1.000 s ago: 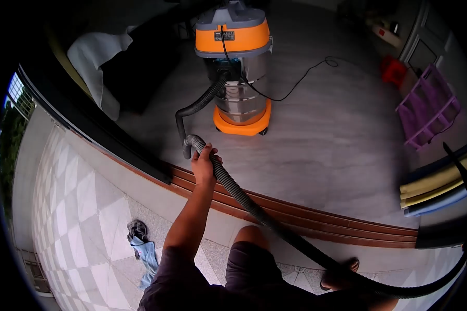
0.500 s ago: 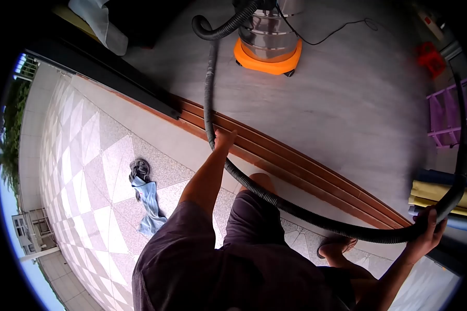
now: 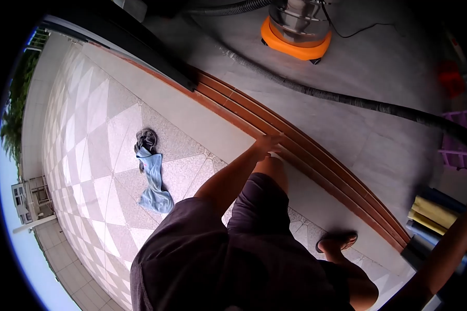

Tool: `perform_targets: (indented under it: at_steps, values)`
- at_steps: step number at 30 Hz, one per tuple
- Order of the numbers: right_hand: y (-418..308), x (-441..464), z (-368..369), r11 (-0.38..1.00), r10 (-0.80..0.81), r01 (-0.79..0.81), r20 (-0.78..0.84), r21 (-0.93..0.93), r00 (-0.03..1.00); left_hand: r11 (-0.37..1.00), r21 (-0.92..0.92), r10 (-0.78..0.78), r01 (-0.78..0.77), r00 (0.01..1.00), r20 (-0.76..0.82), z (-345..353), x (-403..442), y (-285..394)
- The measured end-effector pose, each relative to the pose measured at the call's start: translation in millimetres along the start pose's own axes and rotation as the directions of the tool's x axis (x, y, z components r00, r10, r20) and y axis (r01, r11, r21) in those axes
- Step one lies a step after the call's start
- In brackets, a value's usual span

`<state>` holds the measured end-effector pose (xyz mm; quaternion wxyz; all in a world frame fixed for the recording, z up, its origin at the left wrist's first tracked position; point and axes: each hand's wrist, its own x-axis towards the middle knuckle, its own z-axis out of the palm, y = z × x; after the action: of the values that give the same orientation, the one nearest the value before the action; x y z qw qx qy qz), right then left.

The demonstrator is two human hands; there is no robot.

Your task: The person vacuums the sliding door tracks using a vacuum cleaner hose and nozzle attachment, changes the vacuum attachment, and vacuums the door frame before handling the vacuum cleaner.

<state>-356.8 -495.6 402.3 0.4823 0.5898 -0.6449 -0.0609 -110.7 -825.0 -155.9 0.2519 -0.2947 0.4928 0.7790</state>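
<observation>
My left hand (image 3: pixel 269 144) is held out over the brown door track (image 3: pixel 296 150) near my knee, its fingers apart and nothing in them. The grey ribbed hose (image 3: pixel 316 93) lies beyond it, running across the indoor floor from the upper left to the dark right edge. Only the forearm of my right arm shows at the lower right; that hand is lost in the dark at the frame's edge. The vacuum cleaner with its orange base (image 3: pixel 296 46) and steel drum stands at the top, partly cut off.
A blue and dark cloth (image 3: pixel 153 176) lies on the tiled floor to the left. Folded yellow and blue items (image 3: pixel 433 215) are at the right, below a purple rack (image 3: pixel 459 137) and a red object (image 3: pixel 451 79). A dark door frame (image 3: pixel 135 46) runs along the upper left.
My left hand has let go of the hose, which now lies farther off across the indoor floor. My right hand has moved out to the right edge. The view has shifted, so the vacuum appears farther right.
</observation>
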Motion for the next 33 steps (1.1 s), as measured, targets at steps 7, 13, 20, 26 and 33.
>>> perform_targets:
  at_steps: [7, 13, 20, 26, 33]
  values:
    - [-247.1, -17.1, 116.2, 0.864, 0.102, -0.338, 0.527, 0.374, 0.844, 0.532, -0.358, 0.841, -0.767, 0.527, 0.122, 134.8, -64.2, 57.1]
    - [-383.3, -36.9, 172.4, 0.636, 0.226, -0.582, 0.599, 0.507, 0.768, 0.611, -0.696, 0.445, -0.377, 0.891, -0.093, 90.8, -80.9, 79.6]
    - [-410.7, -65.9, 180.9, 0.471, 0.097, -0.784, 0.86, 0.404, 0.501, 0.89, -0.447, 0.019, -0.088, 0.988, -0.156, 8.3, -66.6, 66.6]
    - [-395.0, -121.1, 139.4, 0.416, 0.097, -0.813, 0.869, 0.407, 0.485, 0.033, 0.862, 0.999, 0.506, -0.036, -0.017, -168.4, -154.3, 204.1]
    - [-400.6, -132.4, 113.0, 0.406, 0.004, -0.81, 0.886, 0.422, 0.463, -0.604, 0.165, 0.766, 0.78, 0.625, -0.151, -248.1, -237.8, 312.9]
